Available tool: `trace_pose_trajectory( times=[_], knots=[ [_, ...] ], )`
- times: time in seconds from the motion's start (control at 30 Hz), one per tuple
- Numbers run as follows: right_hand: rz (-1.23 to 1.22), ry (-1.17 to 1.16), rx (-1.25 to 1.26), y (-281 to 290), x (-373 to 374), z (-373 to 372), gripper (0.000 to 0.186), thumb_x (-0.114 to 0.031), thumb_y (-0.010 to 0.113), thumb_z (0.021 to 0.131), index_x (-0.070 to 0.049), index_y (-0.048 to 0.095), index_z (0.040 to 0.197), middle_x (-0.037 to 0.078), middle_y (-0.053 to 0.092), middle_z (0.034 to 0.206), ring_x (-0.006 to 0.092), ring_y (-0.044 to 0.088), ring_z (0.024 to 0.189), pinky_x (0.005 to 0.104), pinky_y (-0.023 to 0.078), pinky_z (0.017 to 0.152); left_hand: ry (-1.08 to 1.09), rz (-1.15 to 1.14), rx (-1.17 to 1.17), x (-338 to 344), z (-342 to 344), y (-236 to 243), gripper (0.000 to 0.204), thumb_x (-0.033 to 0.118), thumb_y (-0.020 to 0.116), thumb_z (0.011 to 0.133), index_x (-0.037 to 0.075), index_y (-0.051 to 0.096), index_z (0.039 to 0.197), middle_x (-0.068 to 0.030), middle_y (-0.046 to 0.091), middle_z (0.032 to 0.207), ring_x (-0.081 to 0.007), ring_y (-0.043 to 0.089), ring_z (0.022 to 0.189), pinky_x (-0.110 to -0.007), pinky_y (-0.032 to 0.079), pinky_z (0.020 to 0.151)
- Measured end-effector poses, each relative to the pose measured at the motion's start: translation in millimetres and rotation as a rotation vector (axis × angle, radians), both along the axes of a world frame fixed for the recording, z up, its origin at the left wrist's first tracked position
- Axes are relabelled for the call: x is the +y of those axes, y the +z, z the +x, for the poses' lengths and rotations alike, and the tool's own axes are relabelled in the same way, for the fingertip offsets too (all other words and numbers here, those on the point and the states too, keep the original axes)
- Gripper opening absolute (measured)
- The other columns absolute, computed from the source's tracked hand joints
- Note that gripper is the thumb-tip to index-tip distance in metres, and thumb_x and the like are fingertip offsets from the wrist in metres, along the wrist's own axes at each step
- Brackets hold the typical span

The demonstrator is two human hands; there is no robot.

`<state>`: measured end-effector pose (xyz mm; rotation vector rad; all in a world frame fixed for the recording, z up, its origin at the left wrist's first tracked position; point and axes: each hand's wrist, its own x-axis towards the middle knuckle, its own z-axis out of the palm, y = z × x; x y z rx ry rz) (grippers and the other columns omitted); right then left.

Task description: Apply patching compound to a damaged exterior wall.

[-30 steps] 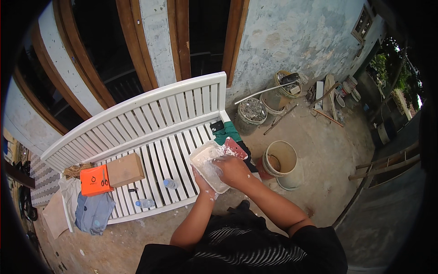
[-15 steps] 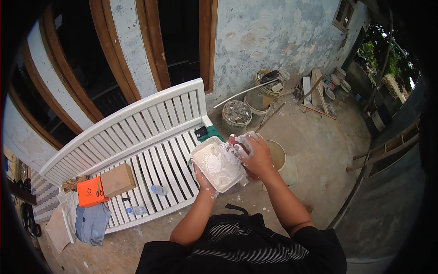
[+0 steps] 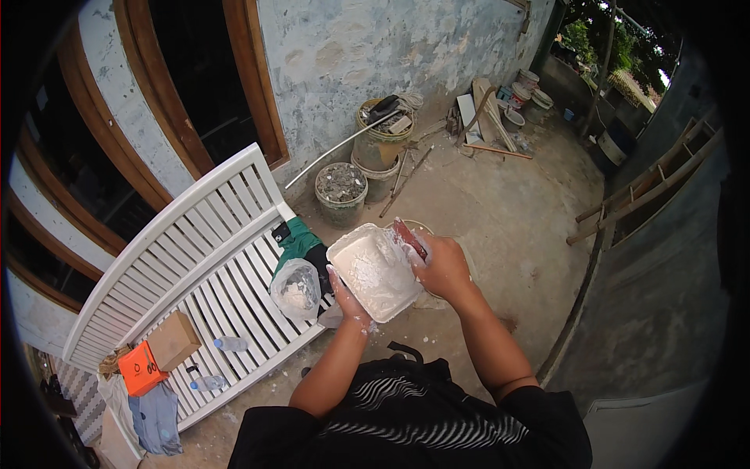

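A shallow whitish tray (image 3: 355,252) smeared with white paste (image 3: 379,270) is held out in front of my body. My left hand (image 3: 349,303) grips its left edge, the palm and fingers dusted white. At the tray's right side, my right hand (image 3: 444,270) is closed around a flat reddish-brown putty scraper (image 3: 412,240), which is caked with the same paste. The scraper's lower end is hidden by the paste and my fingers. A bucket (image 3: 467,260) stands on the floor partly behind my right hand.
Left of me, a white slatted bench (image 3: 211,258) carries a clear plastic bag (image 3: 297,291) of pale lumps, green cloth (image 3: 297,238), bottles (image 3: 231,344), a cardboard box (image 3: 174,341) and an orange box (image 3: 142,370). Rubble buckets (image 3: 341,191) line the wall; a wooden ladder (image 3: 641,191) leans at right.
The view has swung right, so the bench and buckets sit farther left. The plastic bag on the bench has come out from behind the tray. Both hands keep their holds.
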<state>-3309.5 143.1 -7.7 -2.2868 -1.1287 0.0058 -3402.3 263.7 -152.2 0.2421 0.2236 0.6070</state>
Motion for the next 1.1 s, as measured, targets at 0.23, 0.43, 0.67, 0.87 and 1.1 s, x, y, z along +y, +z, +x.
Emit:
trace_pose_trajectory(
  times=[0.23,0.43,0.67,0.87,1.1],
  knots=[
    [-0.145,0.005,-0.158,-12,-40,22,0.032,-0.017,0.063,0.075,-0.005,0.063,0.104,0.018,0.065,0.08,0.0363,0.063,0.075,0.0455,0.051,0.067,-0.102,0.039,0.052,-58,44,26,0.07,0.06,0.027,0.094,0.008,0.036,0.141,-0.0133,0.045,0.139,-0.0327,0.046,0.125,-0.045,0.035,0.107],
    [-0.098,0.017,-0.085,-6,-57,29,0.03,-0.014,0.061,0.075,-0.004,0.062,0.103,0.019,0.065,0.081,0.0387,0.063,0.076,0.0472,0.05,0.068,-0.165,0.011,-0.002,-71,67,6,0.069,0.059,0.027,0.095,0.009,0.036,0.141,-0.013,0.043,0.141,-0.0319,0.044,0.127,-0.045,0.033,0.108],
    [0.007,-0.079,0.109,-7,-53,36,0.029,-0.016,0.065,0.073,-0.004,0.063,0.1,0.021,0.065,0.081,0.0406,0.062,0.077,0.0458,0.049,0.069,-0.256,-0.041,-0.038,-64,89,-1,0.069,0.059,0.026,0.094,0.01,0.036,0.142,-0.0131,0.042,0.142,-0.0321,0.043,0.128,-0.046,0.032,0.109],
    [-0.095,-0.19,0.086,-18,-33,50,0.029,-0.014,0.064,0.073,-0.006,0.064,0.101,0.021,0.064,0.079,0.0408,0.061,0.076,0.0465,0.049,0.069,-0.369,-0.022,-0.101,-43,102,-4,0.069,0.059,0.025,0.094,0.01,0.035,0.143,-0.0134,0.041,0.143,-0.0327,0.041,0.129,-0.045,0.03,0.11],
    [-0.026,-0.339,-0.031,11,-16,46,0.028,-0.014,0.063,0.074,-0.006,0.063,0.101,0.019,0.065,0.079,0.0398,0.062,0.075,0.0469,0.049,0.067,-0.463,-0.042,-0.102,-14,113,2,0.07,0.06,0.024,0.094,0.01,0.035,0.142,-0.0123,0.04,0.144,-0.0323,0.04,0.13,-0.045,0.03,0.111]
  ],
)
